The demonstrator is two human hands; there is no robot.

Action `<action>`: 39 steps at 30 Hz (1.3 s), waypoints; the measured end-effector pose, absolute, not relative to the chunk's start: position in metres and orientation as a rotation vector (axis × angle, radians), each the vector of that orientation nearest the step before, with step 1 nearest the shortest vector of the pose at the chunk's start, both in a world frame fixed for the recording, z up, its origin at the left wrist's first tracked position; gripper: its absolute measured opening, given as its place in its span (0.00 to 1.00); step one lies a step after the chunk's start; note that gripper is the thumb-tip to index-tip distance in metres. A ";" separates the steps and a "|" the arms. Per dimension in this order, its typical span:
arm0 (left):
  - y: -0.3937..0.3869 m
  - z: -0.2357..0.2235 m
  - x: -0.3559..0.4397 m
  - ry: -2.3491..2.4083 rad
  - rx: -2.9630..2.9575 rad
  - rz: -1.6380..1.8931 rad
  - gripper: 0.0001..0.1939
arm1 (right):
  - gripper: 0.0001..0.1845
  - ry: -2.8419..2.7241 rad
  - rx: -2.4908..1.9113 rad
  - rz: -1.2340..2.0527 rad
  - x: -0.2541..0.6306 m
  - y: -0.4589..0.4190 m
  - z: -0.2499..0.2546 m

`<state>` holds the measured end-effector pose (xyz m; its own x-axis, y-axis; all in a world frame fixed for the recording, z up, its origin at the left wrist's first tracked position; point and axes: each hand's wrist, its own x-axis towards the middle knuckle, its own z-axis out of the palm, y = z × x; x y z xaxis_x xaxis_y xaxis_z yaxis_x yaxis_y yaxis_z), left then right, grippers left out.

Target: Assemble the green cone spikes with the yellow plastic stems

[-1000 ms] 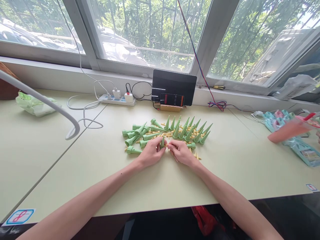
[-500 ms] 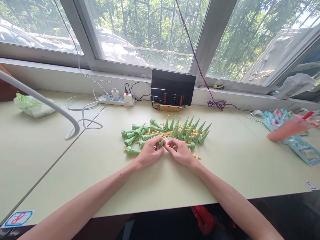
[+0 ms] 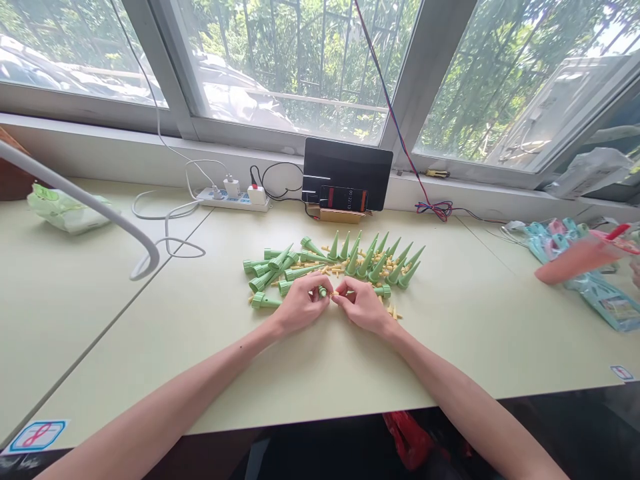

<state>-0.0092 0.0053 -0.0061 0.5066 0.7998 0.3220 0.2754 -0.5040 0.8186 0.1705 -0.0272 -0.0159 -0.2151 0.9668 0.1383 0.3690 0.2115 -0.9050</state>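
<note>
My left hand has its fingers closed round a small green plastic part, mostly hidden by the fingers. Facing it, my right hand pinches a small yellow plastic piece between thumb and fingertips. The two pieces are close together; whether they touch I cannot tell. Just behind the hands, several green cone-shaped spikes stand points up among scattered yellow pieces. To the left lie more green spikes with ribbed caps, heaped on their sides.
A dark tablet and a phone lean by the window. A power strip with cables is at back left. A tilted red drink cup and bagged items lie right. A white curved tube crosses the left.
The green part in my left hand has turned slightly, showing more of its end. Both hands stay in nearly the same place. Part of another person's hand appears at the right edge.
</note>
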 end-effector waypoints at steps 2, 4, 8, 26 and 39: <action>0.006 -0.006 -0.009 0.878 2.032 0.928 0.07 | 0.09 -1.725 -1.254 0.990 0.171 -0.027 -0.016; 0.006 -0.006 -0.010 0.880 2.034 0.926 0.07 | 0.09 -1.725 -1.255 0.995 0.170 -0.027 -0.015; 0.007 -0.006 -0.010 0.881 2.039 0.911 0.08 | 0.10 -1.723 -1.257 1.001 0.170 -0.027 -0.015; 0.010 0.001 -0.011 0.890 1.959 0.904 0.06 | 0.12 -1.746 -1.256 0.992 0.169 -0.028 -0.015; 0.013 0.000 -0.014 0.907 1.921 0.788 0.04 | 0.14 -1.722 -1.250 1.031 0.172 -0.025 -0.018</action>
